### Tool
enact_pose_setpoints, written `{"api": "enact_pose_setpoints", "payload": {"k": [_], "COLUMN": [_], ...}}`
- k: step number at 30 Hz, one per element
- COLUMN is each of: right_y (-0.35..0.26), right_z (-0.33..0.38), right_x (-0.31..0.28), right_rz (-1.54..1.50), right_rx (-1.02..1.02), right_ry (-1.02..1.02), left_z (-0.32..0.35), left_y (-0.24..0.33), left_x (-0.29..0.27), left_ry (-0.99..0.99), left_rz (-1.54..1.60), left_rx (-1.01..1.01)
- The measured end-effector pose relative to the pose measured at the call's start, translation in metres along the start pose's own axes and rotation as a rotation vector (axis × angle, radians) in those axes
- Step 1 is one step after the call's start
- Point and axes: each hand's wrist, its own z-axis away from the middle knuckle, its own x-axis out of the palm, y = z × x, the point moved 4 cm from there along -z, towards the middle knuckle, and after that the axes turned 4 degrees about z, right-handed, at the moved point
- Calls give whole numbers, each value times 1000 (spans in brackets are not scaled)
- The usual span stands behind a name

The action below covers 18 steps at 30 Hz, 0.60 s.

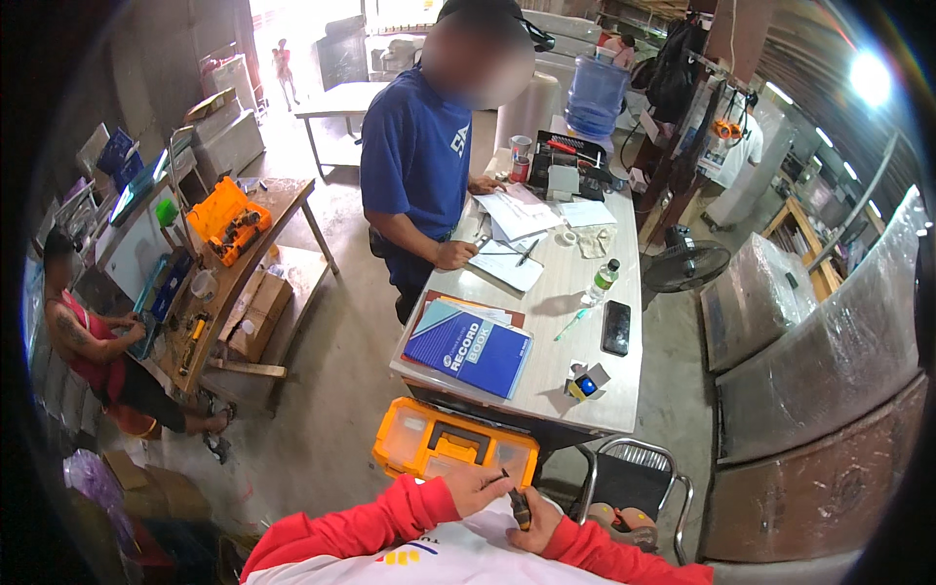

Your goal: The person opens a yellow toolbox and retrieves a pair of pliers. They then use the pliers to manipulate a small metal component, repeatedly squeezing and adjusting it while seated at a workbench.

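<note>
- Nearest, the right hand [539, 529] had its fingers wrapped round a dark-handled tool [521, 506], which stood up in front of the person's white shirt.
- The left hand [475, 489] was just left of it, fingers bent by the tool's upper end; whether they gripped it, I could not tell.
- Just beyond, an orange toolbox [458, 450] stood between the hands and the bench [551, 363], in the way of its near edge; a metal-framed chair [634, 480] blocked the right.
- On the bench's near part lay a blue book [470, 349] at left and a small open box [587, 383] at right.
- Farther back were a phone [616, 328], a bottle [604, 276] and loose papers [517, 214].
- A co-worker in blue [414, 146] stood at the bench's left side; a black fan [685, 261] was at its right.
- Far left, an open orange case [229, 222] sat on another bench [283, 200].
</note>
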Motion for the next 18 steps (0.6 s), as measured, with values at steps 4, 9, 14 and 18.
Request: {"api": "enact_pose_setpoints", "payload": {"k": [4, 9, 14, 18], "right_y": [11, 12, 3, 21], "right_z": [23, 51, 78, 101], "right_x": [35, 53, 44, 45], "right_rz": [-13, -23, -30, 17], "right_rx": [101, 343, 142, 166], "right_ry": [91, 51, 186, 142], "left_z": [18, 36, 48, 72], "left_y": [-2, 13, 22, 5], "left_x": [8, 19, 36, 81], "left_ry": [-230, -320, -39, 73], "left_rz": [-31, 74, -142, -15], "left_rx": [5, -26, 67, -78]}}
